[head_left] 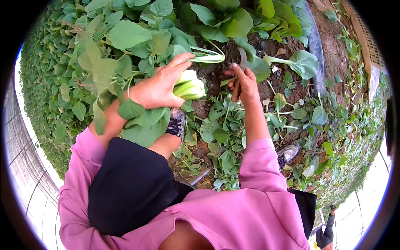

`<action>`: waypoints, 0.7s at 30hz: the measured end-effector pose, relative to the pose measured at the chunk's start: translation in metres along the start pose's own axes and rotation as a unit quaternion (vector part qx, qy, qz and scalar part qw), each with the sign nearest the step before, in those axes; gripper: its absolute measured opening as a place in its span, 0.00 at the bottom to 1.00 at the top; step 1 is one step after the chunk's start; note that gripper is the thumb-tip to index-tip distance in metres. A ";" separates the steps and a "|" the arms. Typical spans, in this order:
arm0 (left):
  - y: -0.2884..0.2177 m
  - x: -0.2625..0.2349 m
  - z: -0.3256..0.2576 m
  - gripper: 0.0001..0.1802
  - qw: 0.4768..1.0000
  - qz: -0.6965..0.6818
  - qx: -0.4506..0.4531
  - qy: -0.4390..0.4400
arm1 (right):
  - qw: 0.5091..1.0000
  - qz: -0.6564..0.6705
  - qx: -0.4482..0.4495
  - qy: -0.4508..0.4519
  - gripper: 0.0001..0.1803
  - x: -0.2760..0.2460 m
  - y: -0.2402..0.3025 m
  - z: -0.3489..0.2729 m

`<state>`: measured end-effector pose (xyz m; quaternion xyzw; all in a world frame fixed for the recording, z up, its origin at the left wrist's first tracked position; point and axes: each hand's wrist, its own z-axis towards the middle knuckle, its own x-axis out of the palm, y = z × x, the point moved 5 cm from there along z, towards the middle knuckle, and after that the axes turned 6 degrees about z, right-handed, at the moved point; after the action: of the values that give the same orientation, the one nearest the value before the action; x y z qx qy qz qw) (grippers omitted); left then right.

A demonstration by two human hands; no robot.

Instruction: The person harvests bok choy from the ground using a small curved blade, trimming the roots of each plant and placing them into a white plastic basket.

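In the head view, our left hand (160,85) at centre frame closes around a cut green cabbage (189,85), stalk end out, leaves trailing over our arm. Just right, our right hand (243,83) grips a knife (239,71), blade up above the soil (212,77).

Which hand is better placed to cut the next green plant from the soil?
Probably the right hand: it grips the knife, its blade beside the plant stalks. The left hand is full, holding a cut leafy bunch.
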<state>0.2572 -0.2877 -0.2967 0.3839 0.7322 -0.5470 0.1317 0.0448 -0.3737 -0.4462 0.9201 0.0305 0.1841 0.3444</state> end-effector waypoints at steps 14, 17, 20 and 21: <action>-0.054 -0.018 -0.009 0.47 0.960 -0.277 0.035 -0.009 | 0.992 0.063 -0.110 -0.013 0.07 -0.065 0.060 -0.068; -0.064 -0.027 -0.011 0.45 0.887 -0.460 0.021 0.029 | 0.994 -0.064 -0.086 0.002 0.05 -0.045 0.065 -0.091; -0.082 -0.011 0.004 0.44 0.904 -0.412 0.057 0.094 | 0.999 -0.046 -0.027 0.007 0.06 -0.009 0.056 -0.119; -0.078 -0.001 0.011 0.44 0.914 -0.382 0.044 0.133 | 1.000 -0.005 -0.011 0.008 0.07 -0.003 0.045 -0.120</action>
<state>0.2001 -0.3061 -0.2457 0.1500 0.8087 -0.5314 -0.2030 -0.0045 -0.3339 -0.3346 0.9144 0.0359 0.1903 0.3555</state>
